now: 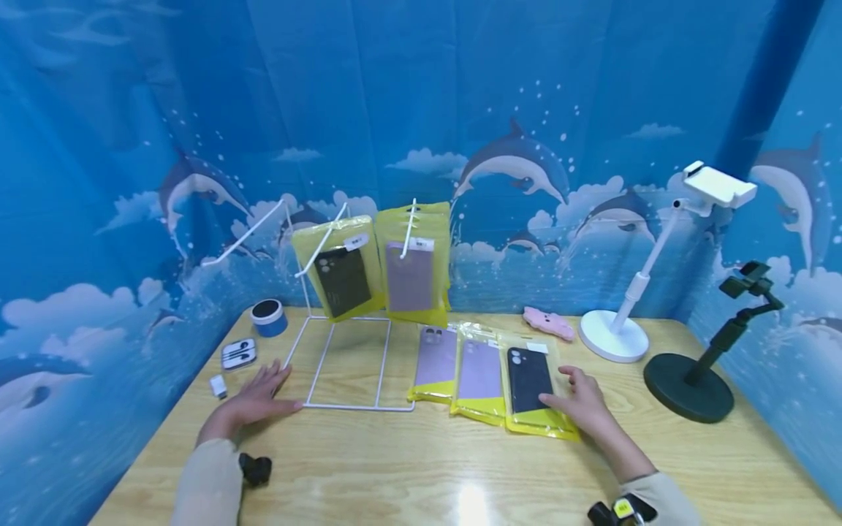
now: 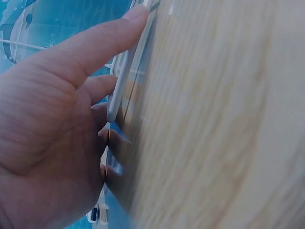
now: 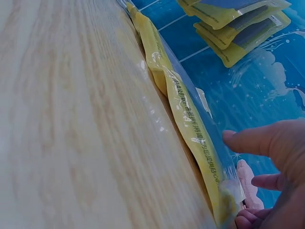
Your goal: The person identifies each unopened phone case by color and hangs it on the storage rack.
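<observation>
So two packs hang on the wire rack [image 1: 342, 307]; three lie right of it, your right hand [image 1: 582, 402] lying flat on the dark-case pack [image 1: 533, 387], your left hand [image 1: 253, 402] flat at its base.

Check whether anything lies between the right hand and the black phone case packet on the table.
Nothing visible does. The right hand already rests on the right edge of the black phone case packet, thumb on its front. The lilac phone case packet overlaps its other, left side, away from the hand.
</observation>
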Motion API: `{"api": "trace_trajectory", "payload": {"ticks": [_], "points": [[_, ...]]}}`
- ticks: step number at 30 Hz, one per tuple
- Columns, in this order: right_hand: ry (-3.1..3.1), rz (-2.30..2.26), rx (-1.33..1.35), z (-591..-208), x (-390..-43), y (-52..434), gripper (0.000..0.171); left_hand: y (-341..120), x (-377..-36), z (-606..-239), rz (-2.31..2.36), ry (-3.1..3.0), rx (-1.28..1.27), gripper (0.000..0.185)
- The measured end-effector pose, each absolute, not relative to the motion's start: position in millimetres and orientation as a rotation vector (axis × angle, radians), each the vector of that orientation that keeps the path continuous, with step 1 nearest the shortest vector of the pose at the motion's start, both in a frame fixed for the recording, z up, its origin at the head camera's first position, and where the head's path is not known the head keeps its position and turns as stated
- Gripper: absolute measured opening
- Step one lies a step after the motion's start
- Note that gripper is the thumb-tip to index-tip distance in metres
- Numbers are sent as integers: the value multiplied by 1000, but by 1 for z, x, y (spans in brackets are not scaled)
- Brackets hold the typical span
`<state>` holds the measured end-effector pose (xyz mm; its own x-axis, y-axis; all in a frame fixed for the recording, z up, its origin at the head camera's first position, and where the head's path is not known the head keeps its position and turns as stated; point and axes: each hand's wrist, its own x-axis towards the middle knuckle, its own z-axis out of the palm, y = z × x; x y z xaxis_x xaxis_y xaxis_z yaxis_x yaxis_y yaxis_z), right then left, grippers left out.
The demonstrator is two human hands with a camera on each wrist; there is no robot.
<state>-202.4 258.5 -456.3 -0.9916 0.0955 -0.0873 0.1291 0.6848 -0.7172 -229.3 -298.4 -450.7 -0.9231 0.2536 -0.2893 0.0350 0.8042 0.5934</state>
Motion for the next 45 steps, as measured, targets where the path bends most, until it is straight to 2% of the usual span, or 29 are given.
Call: {"api": "trace_trajectory", "payload": {"ticks": [10, 20, 24, 35, 45], "points": [[2864, -1136, 131, -457, -205, 257, 67, -299, -229, -448, 842, 2629, 218, 96], [2820, -1195, 205, -452, -201, 257, 30, -299, -230, -447, 873, 2625, 234, 96], [2821, -1247, 175, -457, -201, 259, 22, -299, -230, -448, 864, 2629, 224, 96], [2689, -1497, 294, -451, -187, 264, 26, -299, -231, -450, 858, 2635, 235, 95], [2719, -1903, 179, -415, -178, 267, 29, -300, -230, -451, 868, 2623, 230, 96]]}}
